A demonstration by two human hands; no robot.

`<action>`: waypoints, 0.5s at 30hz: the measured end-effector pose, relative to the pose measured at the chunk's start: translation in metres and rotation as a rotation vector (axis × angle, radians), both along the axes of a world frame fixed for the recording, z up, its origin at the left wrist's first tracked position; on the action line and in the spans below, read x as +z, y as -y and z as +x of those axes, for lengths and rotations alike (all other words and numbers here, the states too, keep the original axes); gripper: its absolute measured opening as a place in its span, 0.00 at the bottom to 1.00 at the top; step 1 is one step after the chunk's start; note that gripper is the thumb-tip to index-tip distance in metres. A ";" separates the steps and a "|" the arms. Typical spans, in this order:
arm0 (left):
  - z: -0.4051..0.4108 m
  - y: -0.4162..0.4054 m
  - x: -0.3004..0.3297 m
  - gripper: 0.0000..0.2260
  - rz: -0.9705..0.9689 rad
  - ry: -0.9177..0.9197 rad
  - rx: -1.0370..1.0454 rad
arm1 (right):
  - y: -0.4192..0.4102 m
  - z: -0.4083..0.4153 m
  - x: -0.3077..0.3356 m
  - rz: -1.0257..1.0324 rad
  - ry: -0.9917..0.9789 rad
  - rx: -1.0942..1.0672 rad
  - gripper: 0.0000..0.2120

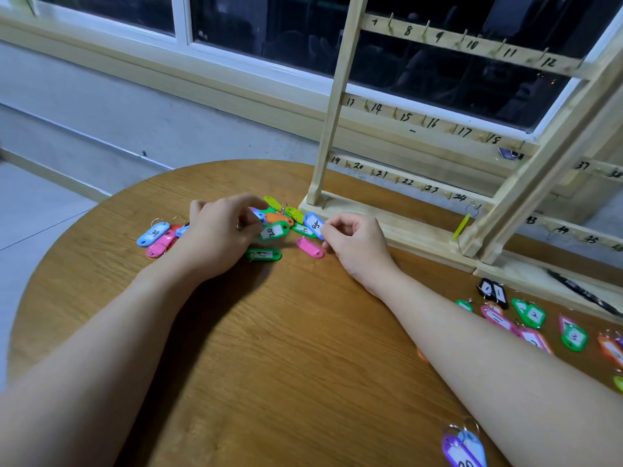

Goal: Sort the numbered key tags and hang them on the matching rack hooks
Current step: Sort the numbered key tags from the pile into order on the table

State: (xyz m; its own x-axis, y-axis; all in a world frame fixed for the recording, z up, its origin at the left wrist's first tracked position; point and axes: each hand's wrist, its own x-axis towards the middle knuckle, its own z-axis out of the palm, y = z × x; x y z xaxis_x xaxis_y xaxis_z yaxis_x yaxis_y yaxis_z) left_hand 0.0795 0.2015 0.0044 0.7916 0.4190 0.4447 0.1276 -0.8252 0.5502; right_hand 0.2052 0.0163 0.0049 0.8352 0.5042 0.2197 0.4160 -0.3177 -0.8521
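I see an ordinary indoor room at night, home or office I can't tell. A round wooden table (269, 348) stands by a white-framed window (182, 35), dark outside, above a tiled floor (30, 210).

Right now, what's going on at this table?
A person is sorting coloured key tags on a round wooden table. The left hand picks through the pile; the right hand pinches a blue tag. The numbered rack holds one yellow tag.
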 end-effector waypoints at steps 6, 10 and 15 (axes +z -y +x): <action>-0.002 0.001 0.003 0.12 -0.019 0.018 -0.048 | 0.001 -0.002 0.002 -0.018 -0.019 0.023 0.10; -0.008 0.007 0.005 0.08 -0.005 0.031 -0.077 | 0.004 -0.008 0.009 -0.039 -0.063 0.030 0.06; -0.014 0.020 0.007 0.07 -0.065 0.017 -0.153 | 0.036 -0.016 0.039 -0.022 -0.071 -0.023 0.03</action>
State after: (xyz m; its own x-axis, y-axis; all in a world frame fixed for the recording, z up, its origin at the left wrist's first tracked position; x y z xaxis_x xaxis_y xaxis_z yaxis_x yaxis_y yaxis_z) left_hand 0.0654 0.1815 0.0118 0.8412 0.3227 0.4340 -0.0063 -0.7967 0.6044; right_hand 0.1887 -0.0200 0.0437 0.8599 0.4885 0.1482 0.3467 -0.3458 -0.8719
